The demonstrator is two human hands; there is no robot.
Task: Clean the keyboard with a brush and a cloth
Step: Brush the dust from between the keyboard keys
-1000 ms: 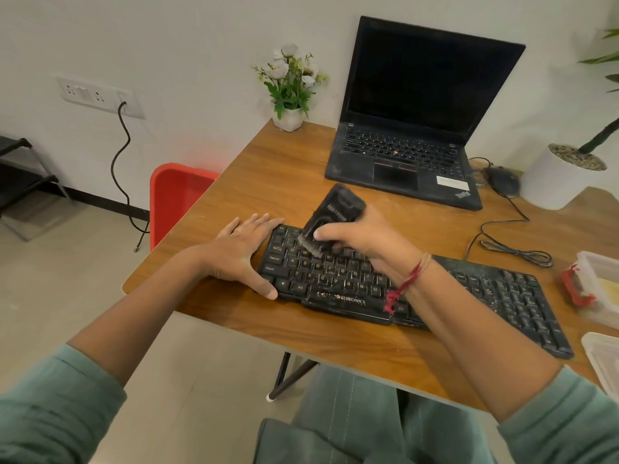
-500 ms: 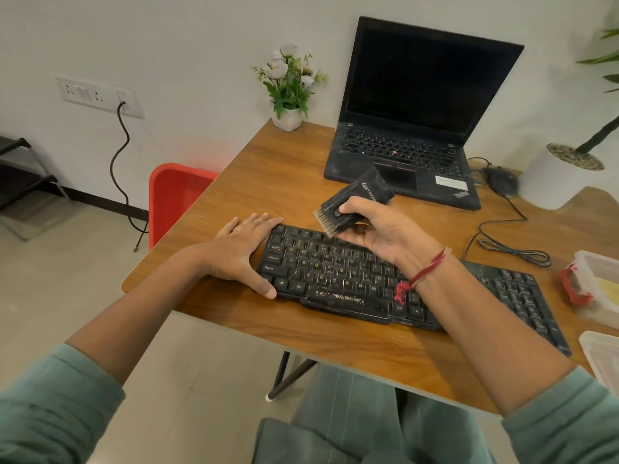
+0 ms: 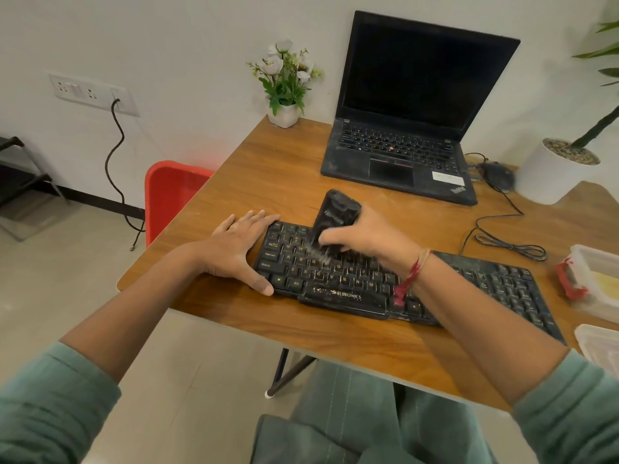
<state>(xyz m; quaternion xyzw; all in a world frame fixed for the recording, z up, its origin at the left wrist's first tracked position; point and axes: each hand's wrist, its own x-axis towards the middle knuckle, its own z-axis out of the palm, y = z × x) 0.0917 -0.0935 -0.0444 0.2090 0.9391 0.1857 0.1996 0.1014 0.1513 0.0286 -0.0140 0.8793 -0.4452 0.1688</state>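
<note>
Brushing goes best with the right hand (image 3: 365, 239), fingers wrapped round the brush (image 3: 336, 216), dragging bristles along the keyboard (image 3: 345, 296) rows while the flat, empty left hand (image 3: 234, 249) pins its left edge.

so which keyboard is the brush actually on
The separate black keyboard nearest the person: the left hand steadies it, and the right hand holds the brush on its keys. The laptop behind is untouched.

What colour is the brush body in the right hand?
Black; the brush shows best in the head view, gripped by the right hand.
</note>
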